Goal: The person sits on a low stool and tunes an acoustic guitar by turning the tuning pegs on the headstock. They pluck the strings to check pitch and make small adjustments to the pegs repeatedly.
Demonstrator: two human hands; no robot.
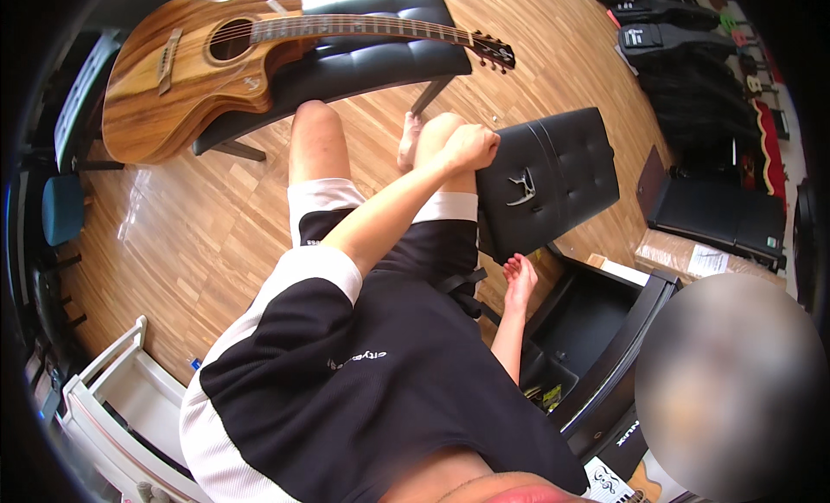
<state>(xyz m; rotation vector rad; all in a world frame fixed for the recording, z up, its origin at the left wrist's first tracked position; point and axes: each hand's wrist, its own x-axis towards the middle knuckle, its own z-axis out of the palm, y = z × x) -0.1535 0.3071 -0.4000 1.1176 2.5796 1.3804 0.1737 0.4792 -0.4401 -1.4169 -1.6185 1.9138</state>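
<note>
Wood floor (190,252) underlies the tufted bench (572,144); the capo (525,188) on it looks light, stiff, grippable by its handles. Left hand (473,147): fingers curled, hold unclear; right hand (520,281): loosely open, empty.

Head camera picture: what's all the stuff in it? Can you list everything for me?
Bench: one, black, top middle
Guitar: one, brown, lying on the bench
Seat: one, black, right of middle
Clip: one, silver, on the seat
Stool: one, blue, far left
Furniture: one, white, lower left
Bags: several, black, upper right
Box: one, brown, right side
Floor: one, wood-brown, underneath
Background bits: too small to tell
Shirt: one, black and white, lower middle
Legs: two, bare, middle
Left hand: one, bare, curled, by the seat
Right hand: one, bare, open, below the seat
</note>
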